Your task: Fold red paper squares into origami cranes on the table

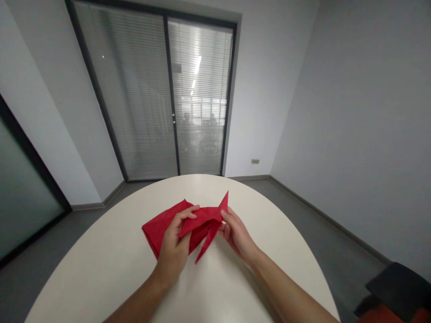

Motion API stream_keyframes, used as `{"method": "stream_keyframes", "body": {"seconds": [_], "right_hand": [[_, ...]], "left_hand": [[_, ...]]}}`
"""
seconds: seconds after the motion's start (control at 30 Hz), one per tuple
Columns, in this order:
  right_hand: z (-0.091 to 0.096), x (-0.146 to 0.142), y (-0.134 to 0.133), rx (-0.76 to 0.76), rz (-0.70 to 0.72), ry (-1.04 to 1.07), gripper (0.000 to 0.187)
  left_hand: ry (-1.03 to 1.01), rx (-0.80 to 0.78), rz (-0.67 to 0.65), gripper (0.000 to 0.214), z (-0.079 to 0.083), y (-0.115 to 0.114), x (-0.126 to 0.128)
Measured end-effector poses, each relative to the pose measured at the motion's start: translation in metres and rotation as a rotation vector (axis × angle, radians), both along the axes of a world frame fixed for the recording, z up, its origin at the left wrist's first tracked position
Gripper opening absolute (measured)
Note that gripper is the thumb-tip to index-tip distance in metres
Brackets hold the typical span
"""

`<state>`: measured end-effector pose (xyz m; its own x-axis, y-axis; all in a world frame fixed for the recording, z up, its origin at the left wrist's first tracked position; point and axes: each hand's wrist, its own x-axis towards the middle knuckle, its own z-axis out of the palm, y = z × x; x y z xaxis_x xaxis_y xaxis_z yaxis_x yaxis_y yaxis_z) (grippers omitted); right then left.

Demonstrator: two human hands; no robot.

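A large red folded paper figure [205, 217] is held just above the round table, with creased flat layers to the left and pointed flaps to the right. One point sticks up near my right hand, and another narrow point hangs down toward me. My left hand [177, 233] is closed around the middle of the paper, fingers over the top and thumb on the near side. At the right end, my right hand [235, 231] pinches the paper near the base of the upright point. Its lower fingers are curled and partly hidden behind the fold.
The pale round table [111, 269] spreads beneath both hands. A dark chair [400, 287] with something orange-red on it stands at the lower right. Beyond the table are glass panels with blinds [144, 103], and a plain wall rises on the right.
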<state>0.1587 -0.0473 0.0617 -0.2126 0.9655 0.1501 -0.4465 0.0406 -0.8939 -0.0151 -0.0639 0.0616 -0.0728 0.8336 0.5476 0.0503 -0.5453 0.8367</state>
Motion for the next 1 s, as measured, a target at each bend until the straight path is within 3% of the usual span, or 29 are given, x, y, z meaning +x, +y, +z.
{"method": "stream_keyframes", "body": {"seconds": [0.23,0.4,0.7,0.8,0.87,0.93,1.0], "right_hand": [[0.009,0.0,-0.007,-0.167,0.13,0.044,0.038],[0.011,0.001,-0.006,-0.075,0.118,0.068,0.028],[0.01,0.001,-0.003,-0.005,0.006,0.056,0.039],[0.007,0.002,0.0,0.065,-0.066,0.006,0.04],[0.006,0.004,0.0,0.093,-0.093,-0.002,0.036],[0.006,0.007,0.0,0.093,-0.088,0.021,0.03],[0.006,0.01,0.0,0.093,-0.066,0.056,0.028]], "left_hand": [[0.136,0.136,-0.107,0.011,0.006,-0.008,-0.003],[0.235,0.205,-0.168,0.01,0.004,-0.008,-0.006],[0.335,0.288,-0.187,0.018,-0.004,-0.008,-0.01],[0.248,0.219,-0.226,0.015,-0.004,-0.009,-0.013],[0.083,0.112,-0.266,0.027,-0.003,-0.008,-0.013],[-0.154,-0.065,-0.31,0.037,-0.003,-0.004,-0.011],[-0.36,-0.295,-0.335,0.033,-0.003,0.001,-0.006]]}}
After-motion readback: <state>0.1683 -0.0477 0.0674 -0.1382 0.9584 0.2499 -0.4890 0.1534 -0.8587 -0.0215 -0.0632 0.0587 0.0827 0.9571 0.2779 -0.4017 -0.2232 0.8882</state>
